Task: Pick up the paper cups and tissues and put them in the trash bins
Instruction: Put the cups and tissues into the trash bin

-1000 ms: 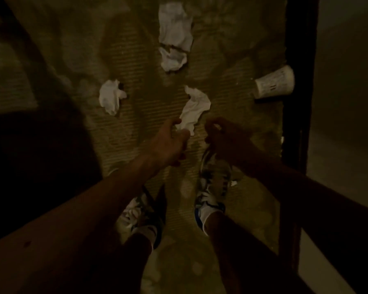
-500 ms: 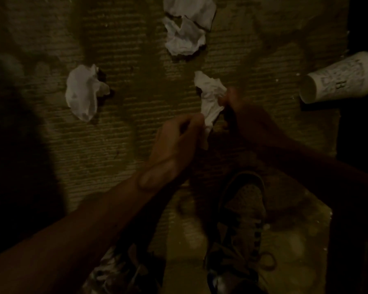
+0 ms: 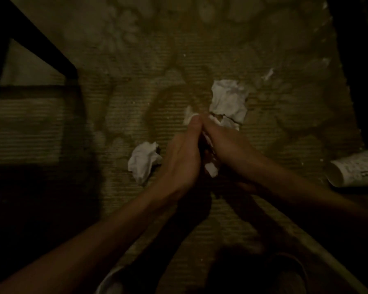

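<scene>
Both hands are pressed together over the rug (image 3: 200,219) in the head view, left hand (image 3: 182,160) and right hand (image 3: 227,149) palm to palm with a crumpled tissue (image 3: 210,171) squeezed between them; you can see a white bit poking out at the bottom of the palms and another scrap up by the fingertips. So neither hand is free right now, both are closed around that one wad. Just past the fingertips, touching or nearly so, sits a bigger tissue pile (image 3: 228,100), slightly on the right hand's side. Just beside the left hand, on its outer side, is another crumpled tissue (image 3: 143,162), basically within a finger's reach. Well off past the right forearm, at the picture's edge, a paper cup (image 3: 355,168) lies tipped on its side, open mouth toward the hands and its long axis running away from them, partly cut off by the frame. No trash bin is visible anywhere, and it's super dim, so details are mushy. My guess is the next grab is the pile ahead, since it's right at the fingertips, and the right hand is nearer to it. The cup looks like a right-hand job too.
</scene>
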